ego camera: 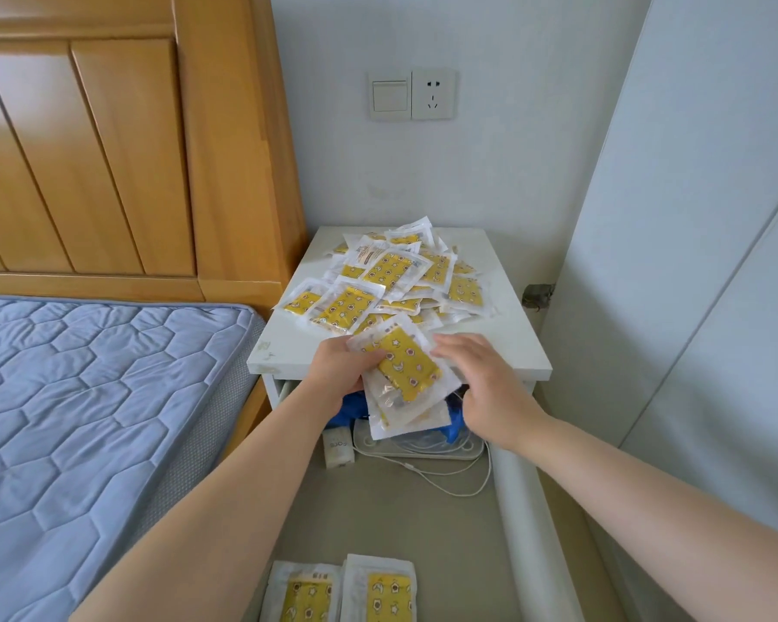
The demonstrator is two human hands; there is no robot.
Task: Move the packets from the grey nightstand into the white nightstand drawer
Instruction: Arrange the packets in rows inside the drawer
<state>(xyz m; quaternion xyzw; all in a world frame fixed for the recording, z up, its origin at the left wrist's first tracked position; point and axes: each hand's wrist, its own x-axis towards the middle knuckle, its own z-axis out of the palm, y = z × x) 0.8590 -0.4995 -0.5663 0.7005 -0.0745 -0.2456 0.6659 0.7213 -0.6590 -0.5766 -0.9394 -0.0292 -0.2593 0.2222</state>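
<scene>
Packets (391, 280) on nightstand (504, 343), right of bed (86, 419)

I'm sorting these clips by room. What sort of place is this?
Most likely a bedroom: a wooden headboard with a blue quilted mattress, and a nightstand beside it heaped with packets.

At six o'clock, two clear-wrapped yellow packets (380, 592) are cut off by the bottom edge. The left hand (340, 368) shows only its thumb atop the fanned stack of yellow packets (405, 374). Its fingers are hidden beneath, and the stack's count cannot be told. At the stack's six o'clock a crumpled blue thing (453, 426) is mostly covered. Print on the small white box (338, 446) is too small to read. Whether the right hand (490, 388) touches the stack is unclear.
</scene>
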